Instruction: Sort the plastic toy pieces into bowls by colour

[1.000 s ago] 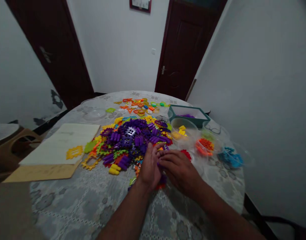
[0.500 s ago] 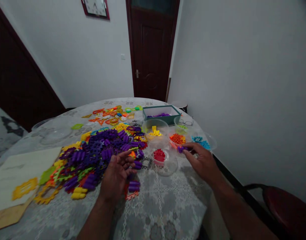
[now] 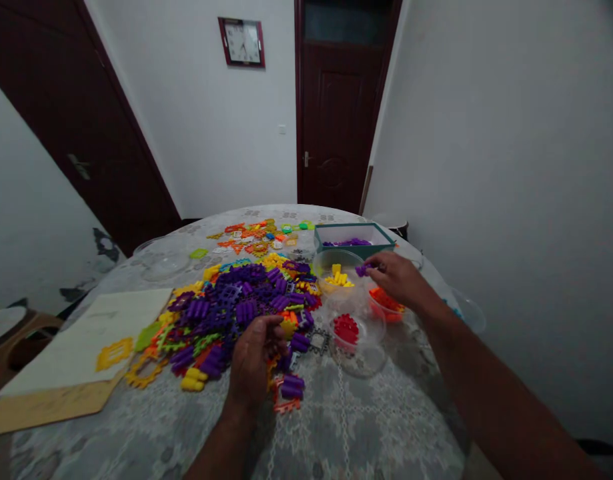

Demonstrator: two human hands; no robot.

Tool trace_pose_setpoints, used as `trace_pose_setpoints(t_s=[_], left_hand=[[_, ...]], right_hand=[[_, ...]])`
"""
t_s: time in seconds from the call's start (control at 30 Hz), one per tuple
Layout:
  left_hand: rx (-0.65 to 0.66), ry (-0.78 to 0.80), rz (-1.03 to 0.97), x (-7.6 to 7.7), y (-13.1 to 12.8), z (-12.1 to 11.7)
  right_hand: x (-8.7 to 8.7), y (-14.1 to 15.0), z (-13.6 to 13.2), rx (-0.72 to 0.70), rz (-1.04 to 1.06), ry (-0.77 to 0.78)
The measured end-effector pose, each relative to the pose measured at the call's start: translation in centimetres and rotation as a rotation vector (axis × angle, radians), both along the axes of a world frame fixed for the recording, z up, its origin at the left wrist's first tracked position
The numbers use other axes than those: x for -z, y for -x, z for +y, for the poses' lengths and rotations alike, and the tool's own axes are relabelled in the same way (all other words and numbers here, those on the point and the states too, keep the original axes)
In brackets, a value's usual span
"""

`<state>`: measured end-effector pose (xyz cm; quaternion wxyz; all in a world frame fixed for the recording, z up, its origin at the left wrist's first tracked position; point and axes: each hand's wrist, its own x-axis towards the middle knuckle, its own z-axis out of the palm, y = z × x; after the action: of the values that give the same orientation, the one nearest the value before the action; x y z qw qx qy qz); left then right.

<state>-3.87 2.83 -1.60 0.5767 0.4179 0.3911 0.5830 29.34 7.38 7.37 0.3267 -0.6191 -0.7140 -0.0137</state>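
My right hand (image 3: 400, 279) pinches a small purple plastic building piece (image 3: 361, 271) between thumb and fingertips. It is raised over the round tubs, near the green-edged box (image 3: 353, 249) that has purple pieces inside. Below it are a clear tub of yellow pieces (image 3: 339, 277) and one of orange pieces (image 3: 385, 300). My left hand (image 3: 256, 353) hovers at the right edge of a mixed pile of mostly purple pieces (image 3: 231, 300). Its fingers are apart and loosely bent, and nothing shows in them. Closer in, a tub contains red pieces (image 3: 346, 329).
Blue pieces (image 3: 452, 308) lie partly behind my right arm. Orange, white and green flat pieces (image 3: 256, 237) are spread at the back of the table. A paper sheet on a board (image 3: 86, 333) lies at left. Clear lids (image 3: 166, 265) rest on the patterned tablecloth (image 3: 346, 427).
My right hand has gone from beside the orange tub up and forward toward the green-edged box, carrying the purple piece. The left hand's fingers have curled slightly. The view has shifted left.
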Motion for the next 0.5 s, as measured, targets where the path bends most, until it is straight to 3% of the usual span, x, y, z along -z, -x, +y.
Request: trace_pose_setpoints(t_s=[0.13,0.23,0.3,0.4,0.5], left_hand=[[-0.085,-0.055,0.033,-0.3,0.2,-0.2],[-0.199,-0.110,0.038,-0.6,0.5,-0.3],[-0.290,-0.158,0.064,-0.7,0.9,-0.1],[-0.475,-0.195,0.066,-0.8,2.1,0.7],[-0.676,-0.186,0.027,-1.2,4.0,1.6]], right_hand=[[-2.4,-0.1,5.2,0.254,0.112,-0.299],[-2.6,3.0,4.3,0.226,0.137,-0.413],[-1.2,6.6,1.4,0.051,0.139,-0.372],[2.8,12.7,-4.3,-0.354,0.150,-0.200],[7.6,17.3,-8.4,-0.475,0.073,-0.157]])
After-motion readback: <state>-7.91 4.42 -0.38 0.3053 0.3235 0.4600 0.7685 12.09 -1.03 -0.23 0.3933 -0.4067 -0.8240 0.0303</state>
